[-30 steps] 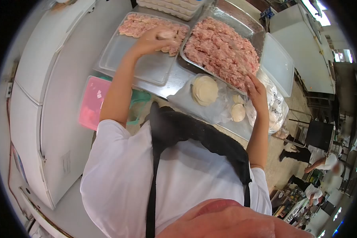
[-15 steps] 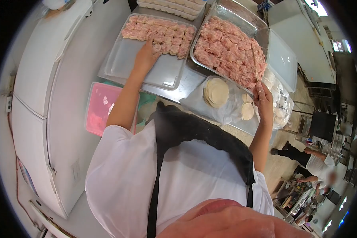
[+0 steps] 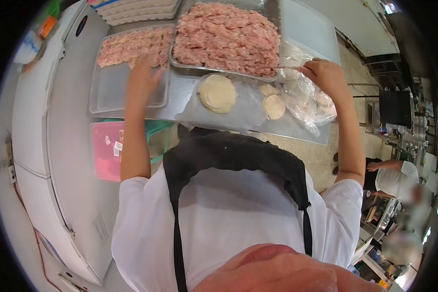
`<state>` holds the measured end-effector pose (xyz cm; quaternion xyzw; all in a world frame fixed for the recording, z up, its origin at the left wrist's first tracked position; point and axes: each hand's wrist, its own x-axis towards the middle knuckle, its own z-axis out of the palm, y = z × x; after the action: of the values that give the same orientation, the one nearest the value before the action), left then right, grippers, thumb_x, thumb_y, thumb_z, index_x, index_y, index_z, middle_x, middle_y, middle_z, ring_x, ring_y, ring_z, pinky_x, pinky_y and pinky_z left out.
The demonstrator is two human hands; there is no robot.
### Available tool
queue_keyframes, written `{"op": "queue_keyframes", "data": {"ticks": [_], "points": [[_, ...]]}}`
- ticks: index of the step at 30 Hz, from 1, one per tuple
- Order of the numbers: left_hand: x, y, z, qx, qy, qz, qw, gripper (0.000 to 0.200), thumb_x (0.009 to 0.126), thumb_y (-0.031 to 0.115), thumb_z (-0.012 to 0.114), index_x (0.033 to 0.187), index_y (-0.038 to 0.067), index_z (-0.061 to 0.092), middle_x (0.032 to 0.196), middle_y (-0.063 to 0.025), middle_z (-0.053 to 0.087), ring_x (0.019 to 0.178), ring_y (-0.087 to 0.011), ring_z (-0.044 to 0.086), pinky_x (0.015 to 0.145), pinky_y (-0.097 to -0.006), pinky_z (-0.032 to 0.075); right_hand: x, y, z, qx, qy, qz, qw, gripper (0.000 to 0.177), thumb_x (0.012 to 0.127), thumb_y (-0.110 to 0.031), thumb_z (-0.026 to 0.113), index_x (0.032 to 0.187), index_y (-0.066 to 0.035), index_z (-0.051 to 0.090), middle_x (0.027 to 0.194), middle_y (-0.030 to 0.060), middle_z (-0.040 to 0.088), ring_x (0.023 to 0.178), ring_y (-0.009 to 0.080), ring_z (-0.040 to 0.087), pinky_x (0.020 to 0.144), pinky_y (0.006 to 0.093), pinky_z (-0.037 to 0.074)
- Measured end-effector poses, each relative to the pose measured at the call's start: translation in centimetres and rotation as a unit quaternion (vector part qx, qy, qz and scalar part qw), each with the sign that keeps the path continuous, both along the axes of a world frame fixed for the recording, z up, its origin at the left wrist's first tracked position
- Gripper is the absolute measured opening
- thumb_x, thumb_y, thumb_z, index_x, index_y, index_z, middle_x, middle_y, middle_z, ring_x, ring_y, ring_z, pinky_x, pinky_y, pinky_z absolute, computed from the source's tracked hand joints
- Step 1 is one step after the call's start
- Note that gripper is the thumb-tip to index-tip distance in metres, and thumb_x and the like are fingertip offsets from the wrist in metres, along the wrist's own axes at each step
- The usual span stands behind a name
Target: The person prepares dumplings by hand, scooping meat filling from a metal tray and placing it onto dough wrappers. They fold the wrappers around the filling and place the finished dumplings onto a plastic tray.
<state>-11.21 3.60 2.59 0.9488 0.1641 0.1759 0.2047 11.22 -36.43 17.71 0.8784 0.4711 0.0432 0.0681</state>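
Note:
My left hand (image 3: 143,78), smeared by motion, is over the near edge of the rows of meat-filled dumplings (image 3: 126,47); its thumb stands apart and I see nothing in it. Those dumplings lie on a translucent plastic tray (image 3: 113,91). My right hand (image 3: 324,75) pinches a thin stick-like spreader (image 3: 289,67) that reaches toward the right corner of the meat pan. Pink minced meat (image 3: 228,36) fills much of the metal pan (image 3: 219,72). Nearer to me, a stack of round dough wrappers (image 3: 218,94) and a few separate wrappers (image 3: 274,106) rest on plastic sheeting.
Clear plastic bags (image 3: 304,100) lie under and beside my right hand. Stacked white trays (image 3: 141,10) stand at the back left. A pink-lidded box (image 3: 104,151) sits below the table's left side, near a white fridge (image 3: 78,146). Another person (image 3: 394,177) stands far right.
The camera view has shifted. My left hand has drawn back slightly from the dumplings, its thumb now apart. My right hand has turned, and the spreader now lies nearly level by the pan's corner.

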Motion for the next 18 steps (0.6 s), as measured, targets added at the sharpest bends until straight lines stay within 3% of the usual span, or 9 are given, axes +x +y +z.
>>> {"op": "queue_keyframes", "data": {"ticks": [1, 2, 4, 7, 8, 11, 14, 18], "points": [[0.5, -4.0, 2.1, -0.042, -0.039, -0.055, 0.997, 0.048, 0.08, 0.019, 0.067, 0.123, 0.003, 0.052, 0.125, -0.0178, 0.052, 0.118, -0.0358, 0.049, 0.099, -0.0425, 0.04, 0.7, -0.2, 0.4, -0.024, -0.013, 0.029, 0.999, 0.036, 0.09, -0.039, 0.057, 0.074, -0.008, 0.065, 0.075, 0.0084, 0.063, 0.072, 0.0286, 0.062, 0.062, 0.0407, 0.048], [1.3, -7.4, 3.2, -0.084, -0.077, -0.109, 0.988, 0.043, 0.08, 0.018, 0.067, 0.118, 0.003, 0.056, 0.121, -0.0164, 0.054, 0.114, -0.0357, 0.051, 0.097, -0.0425, 0.041, 1.1, -0.2, 0.6, -0.039, -0.027, 0.046, 0.998, 0.027, 0.089, -0.034, 0.059, 0.082, -0.009, 0.067, 0.073, 0.0071, 0.06, 0.072, 0.0281, 0.06, 0.063, 0.0406, 0.047], [2.5, -11.6, 2.5, -0.143, -0.039, -0.241, 0.959, 0.033, 0.076, 0.017, 0.07, 0.105, 0.004, 0.06, 0.109, -0.0133, 0.055, 0.108, -0.0326, 0.052, 0.093, -0.0406, 0.042, 1.7, 0.5, -0.4, 0.003, -0.039, 0.092, 0.995, 0.029, 0.09, -0.035, 0.057, 0.081, -0.009, 0.066, 0.073, 0.0069, 0.06, 0.073, 0.0274, 0.061, 0.063, 0.04, 0.048], [3.1, -15.3, 2.2, -0.104, 0.05, -0.275, 0.954, 0.028, 0.073, 0.015, 0.072, 0.098, 0.007, 0.061, 0.104, -0.0117, 0.055, 0.104, -0.0306, 0.052, 0.091, -0.0395, 0.042, 4.0, 0.8, -4.7, 0.003, -0.038, 0.133, 0.99, 0.032, 0.091, -0.037, 0.054, 0.079, -0.01, 0.066, 0.074, 0.0074, 0.061, 0.074, 0.0274, 0.062, 0.063, 0.04, 0.049], [2.9, -15.6, 1.1, -0.095, 0.015, -0.258, 0.961, 0.025, 0.071, 0.012, 0.073, 0.093, 0.007, 0.061, 0.103, -0.0105, 0.055, 0.102, -0.0312, 0.051, 0.09, -0.0397, 0.041, 4.4, 0.6, -6.6, -0.007, -0.034, 0.139, 0.99, 0.033, 0.092, -0.038, 0.053, 0.079, -0.01, 0.066, 0.075, 0.0076, 0.062, 0.073, 0.0276, 0.062, 0.062, 0.0401, 0.05], [3.0, -15.2, 0.2, -0.11, 0.054, -0.244, 0.962, 0.021, 0.072, 0.01, 0.071, 0.089, 0.005, 0.062, 0.102, -0.0108, 0.055, 0.102, -0.0328, 0.05, 0.091, -0.0406, 0.041, 3.6, 0.0, -9.8, -0.026, 0.038, 0.062, 0.997, 0.037, 0.093, -0.039, 0.05, 0.077, -0.009, 0.066, 0.074, 0.0102, 0.064, 0.072, 0.0297, 0.064, 0.061, 0.0415, 0.051], [3.0, -14.3, -0.6, -0.156, 0.04, -0.237, 0.958, 0.014, 0.078, 0.011, 0.068, 0.089, 0.005, 0.063, 0.098, -0.0095, 0.058, 0.098, -0.0277, 0.055, 0.086, -0.0363, 0.044, 1.2, 0.0, -10.0, 0.046, 0.097, 0.046, 0.993, 0.041, 0.093, -0.039, 0.049, 0.073, -0.007, 0.066, 0.071, 0.0147, 0.065, 0.069, 0.0344, 0.063, 0.061, 0.0443, 0.051], [3.1, -14.0, 0.4, -0.372, 0.016, -0.143, 0.917, 0.013, 0.086, 0.014, 0.064, 0.093, 0.004, 0.065, 0.091, -0.0048, 0.062, 0.087, -0.0165, 0.059, 0.076, -0.0283, 0.046, -0.1, -0.4, -10.6, 0.105, 0.23, -0.057, 0.966, 0.043, 0.093, -0.04, 0.049, 0.081, -0.003, 0.067, 0.075, 0.0185, 0.066, 0.071, 0.0374, 0.063, 0.065, 0.0446, 0.05]]}}
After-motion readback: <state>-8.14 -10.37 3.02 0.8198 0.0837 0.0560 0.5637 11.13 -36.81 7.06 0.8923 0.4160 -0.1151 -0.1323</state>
